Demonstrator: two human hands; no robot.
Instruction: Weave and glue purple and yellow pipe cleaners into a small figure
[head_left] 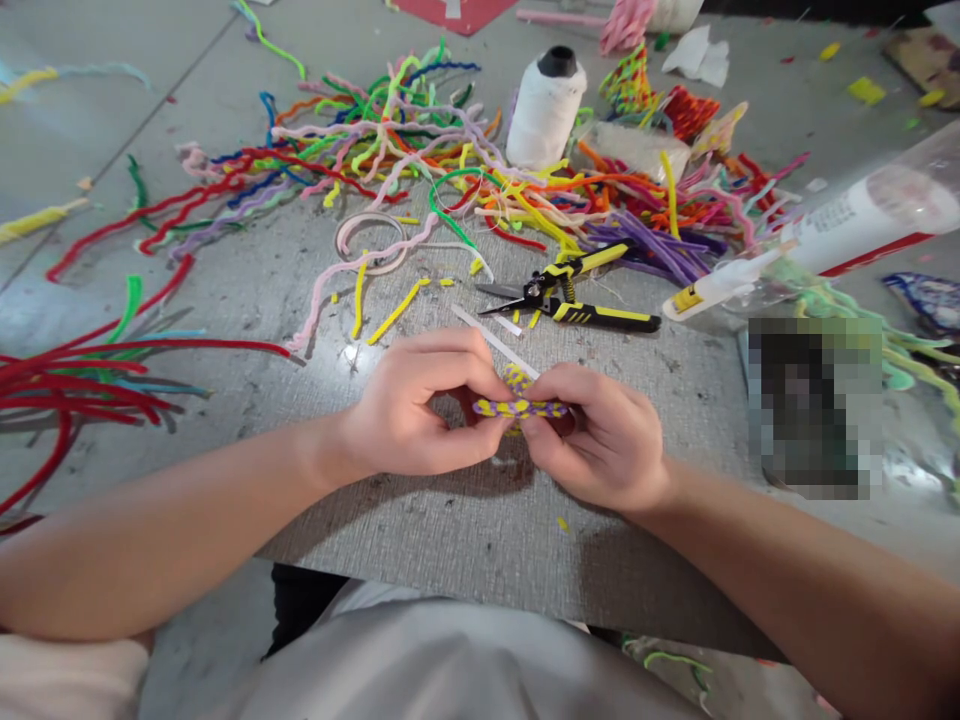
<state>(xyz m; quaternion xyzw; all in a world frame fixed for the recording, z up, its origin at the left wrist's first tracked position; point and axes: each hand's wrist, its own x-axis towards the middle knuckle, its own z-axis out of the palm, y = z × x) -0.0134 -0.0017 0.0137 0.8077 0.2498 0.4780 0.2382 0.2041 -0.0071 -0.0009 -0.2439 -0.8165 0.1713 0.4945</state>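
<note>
A small yellow and purple woven piece [519, 408] is held between my two hands near the table's front edge. My left hand [439, 400] pinches its left end between thumb and fingers. My right hand [596, 430] grips the right end in the same way. A thin white strip [495, 342] slants up and left from behind the piece, close to the right fingertips. Just beyond my hands lie black and yellow snips [566, 290], their blades apart and pointing left. Short yellow pieces [399, 312] are scattered behind my left hand.
A heap of coloured fuzzy stems [360, 150] spreads across the back, around a white thread cone [546, 108]. A tape ring [370, 243] lies left of centre. Red stems [75, 380] are at far left. A glue bottle [847, 225] and a pixelated dark object [810, 410] lie at right.
</note>
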